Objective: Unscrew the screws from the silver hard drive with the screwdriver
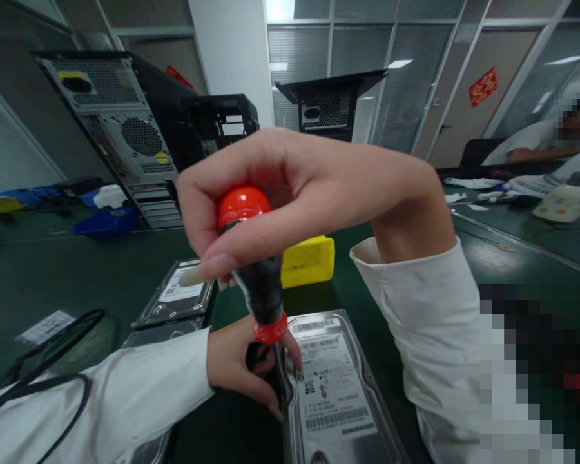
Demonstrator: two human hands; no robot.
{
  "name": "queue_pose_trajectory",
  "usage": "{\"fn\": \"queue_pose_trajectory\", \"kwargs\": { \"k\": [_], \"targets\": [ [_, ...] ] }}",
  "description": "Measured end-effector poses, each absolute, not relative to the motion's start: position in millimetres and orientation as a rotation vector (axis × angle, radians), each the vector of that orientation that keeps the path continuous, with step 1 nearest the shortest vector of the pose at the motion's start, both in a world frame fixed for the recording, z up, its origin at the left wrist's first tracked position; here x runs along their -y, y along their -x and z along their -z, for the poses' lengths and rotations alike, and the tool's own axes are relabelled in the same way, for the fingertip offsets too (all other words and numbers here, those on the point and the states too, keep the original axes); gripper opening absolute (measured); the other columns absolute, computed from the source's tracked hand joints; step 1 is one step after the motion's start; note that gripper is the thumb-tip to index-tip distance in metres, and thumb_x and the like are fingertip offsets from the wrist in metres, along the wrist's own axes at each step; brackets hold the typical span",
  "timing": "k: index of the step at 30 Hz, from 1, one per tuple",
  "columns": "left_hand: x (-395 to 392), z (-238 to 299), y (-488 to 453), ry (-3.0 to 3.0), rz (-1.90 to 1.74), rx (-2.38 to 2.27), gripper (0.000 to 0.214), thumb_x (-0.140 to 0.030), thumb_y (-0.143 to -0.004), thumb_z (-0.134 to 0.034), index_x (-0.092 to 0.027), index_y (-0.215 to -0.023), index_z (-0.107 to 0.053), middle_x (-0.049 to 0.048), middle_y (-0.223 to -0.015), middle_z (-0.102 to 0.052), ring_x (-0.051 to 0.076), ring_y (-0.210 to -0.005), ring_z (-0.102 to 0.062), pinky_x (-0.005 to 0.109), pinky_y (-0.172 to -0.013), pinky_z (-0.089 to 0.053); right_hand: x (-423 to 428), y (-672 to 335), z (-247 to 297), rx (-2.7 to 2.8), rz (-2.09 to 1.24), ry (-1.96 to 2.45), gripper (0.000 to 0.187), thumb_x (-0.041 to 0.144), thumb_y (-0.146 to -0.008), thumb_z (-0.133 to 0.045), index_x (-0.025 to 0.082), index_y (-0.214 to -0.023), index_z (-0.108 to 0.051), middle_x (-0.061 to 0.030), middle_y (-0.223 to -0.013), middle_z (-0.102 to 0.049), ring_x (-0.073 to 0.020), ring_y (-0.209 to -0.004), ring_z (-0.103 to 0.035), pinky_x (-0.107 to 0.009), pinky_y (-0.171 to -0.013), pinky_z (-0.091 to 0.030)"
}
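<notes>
My right hand point(290, 193) is closed round the red and black handle of a screwdriver point(256, 270), held upright close to the camera. The shaft runs down to the left edge of a silver hard drive point(336, 386) lying label up on the dark green table. My left hand point(244, 364) rests at that edge, its fingers pinched round the lower shaft. Both arms wear white sleeves.
Two more hard drives point(178, 296) lie to the left, beside a black cable point(53, 348). A yellow bin point(309, 261) stands behind the drive. Open computer cases point(120, 129) stand at the back, blue trays point(106, 222) near them. Another person point(555, 138) sits far right.
</notes>
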State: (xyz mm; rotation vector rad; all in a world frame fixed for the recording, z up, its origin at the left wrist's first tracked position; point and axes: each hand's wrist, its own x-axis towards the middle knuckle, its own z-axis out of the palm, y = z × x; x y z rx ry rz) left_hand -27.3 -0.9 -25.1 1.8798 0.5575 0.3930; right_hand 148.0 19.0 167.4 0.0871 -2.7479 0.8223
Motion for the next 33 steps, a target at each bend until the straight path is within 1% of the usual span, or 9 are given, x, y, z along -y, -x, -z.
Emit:
{"fn": "queue_pose_trajectory", "kwargs": {
  "k": [8,13,17,20,23,24,28,31,33],
  "targets": [
    [0.1,21.2,24.7,-1.854,-0.393,-0.508,0.041,-0.020,-0.053,-0.079,-0.011,-0.089,-0.062,-0.0079,-0.051,-0.043,0.001,-0.042,-0.034,0.011,-0.037,-0.024,-20.6,-149.2,-165.6,2.786,-0.726,-0.059,0.040,0.033,-0.084,-0.027,0.002,-0.080,-0.050,0.0062,-0.072,-0.048,0.0029,-0.067,-0.045,-0.005,-0.060,-0.039],
    [-0.5,26.7,26.5,-1.895,-0.388,-0.546,0.042,-0.025,-0.054,-0.079,-0.013,-0.091,-0.063,-0.0070,-0.052,-0.043,0.002,-0.045,-0.033,0.013,-0.039,-0.024,-14.8,-153.1,-167.1,2.740,-1.053,-0.131,0.032,0.026,-0.085,-0.020,0.005,-0.090,-0.043,0.0044,-0.089,-0.047,-0.0013,-0.092,-0.050,-0.011,-0.082,-0.044],
    [-0.7,24.3,30.7,-1.972,-0.379,-0.531,0.044,-0.033,-0.056,-0.077,-0.015,-0.093,-0.061,-0.0054,-0.056,-0.046,0.004,-0.048,-0.036,0.015,-0.042,-0.027,-14.5,-152.5,-167.7,2.728,-1.102,-0.192,0.040,0.027,-0.085,-0.015,0.001,-0.098,-0.041,0.0014,-0.096,-0.044,-0.0011,-0.091,-0.050,-0.012,-0.085,-0.044],
    [6.3,13.1,33.6,-2.249,-0.439,-0.614,0.062,-0.046,-0.044,-0.080,-0.019,-0.097,-0.063,-0.0005,-0.071,-0.052,0.011,-0.061,-0.045,0.022,-0.058,-0.040,-18.8,-153.9,-168.9,2.787,-1.065,-0.224,0.039,0.030,-0.085,-0.021,-0.001,-0.100,-0.041,0.0002,-0.097,-0.045,-0.0022,-0.091,-0.050,-0.014,-0.085,-0.046],
    [17.1,8.0,25.1,-2.342,-0.620,-0.795,0.100,-0.057,-0.025,-0.080,-0.023,-0.117,-0.055,0.0097,-0.115,-0.047,0.029,-0.100,-0.046,0.042,-0.090,-0.039,-22.2,-157.3,-169.4,2.816,-1.022,-0.171,0.042,0.034,-0.084,-0.022,0.001,-0.100,-0.043,0.0018,-0.092,-0.047,-0.0035,-0.092,-0.052,-0.014,-0.081,-0.046],
    [19.2,10.9,18.8,-2.224,-0.664,-0.934,0.108,-0.059,-0.029,-0.078,-0.023,-0.126,-0.047,0.0111,-0.125,-0.041,0.034,-0.110,-0.041,0.047,-0.096,-0.034,-22.5,-158.3,-169.3,2.818,-1.007,-0.146,0.043,0.035,-0.084,-0.021,0.001,-0.100,-0.043,0.0025,-0.090,-0.048,-0.0036,-0.092,-0.052,-0.014,-0.080,-0.046],
    [12.9,45.0,-10.4,-1.874,-0.724,-1.364,0.072,-0.064,-0.073,-0.049,-0.018,-0.128,-0.044,0.0178,-0.127,-0.042,0.039,-0.120,-0.034,0.060,-0.098,-0.025,-21.1,-159.8,-168.6,2.821,-0.945,-0.169,0.047,0.036,-0.085,-0.019,0.000,-0.101,-0.043,0.0031,-0.086,-0.048,-0.0038,-0.090,-0.051,-0.014,-0.077,-0.046],
    [4.2,72.0,-17.3,-1.684,-0.697,-1.499,0.069,-0.062,-0.079,-0.042,-0.019,-0.131,-0.041,0.0180,-0.132,-0.037,0.040,-0.131,-0.017,0.064,-0.100,-0.019,-18.5,-159.3,-169.5,2.829,-0.865,-0.173,0.040,0.036,-0.085,-0.026,0.002,-0.096,-0.046,0.0035,-0.085,-0.047,-0.0023,-0.086,-0.049,-0.012,-0.076,-0.044],
    [2.8,79.5,-15.1,-1.667,-0.691,-1.373,0.064,-0.058,-0.081,-0.041,-0.022,-0.134,-0.037,0.0145,-0.132,-0.039,0.036,-0.132,-0.019,0.058,-0.103,-0.020,-16.7,-159.0,-170.5,2.825,-0.834,-0.208,0.034,0.035,-0.085,-0.030,0.007,-0.089,-0.047,0.0055,-0.078,-0.045,-0.0013,-0.081,-0.048,-0.011,-0.074,-0.043]
  ]
}}
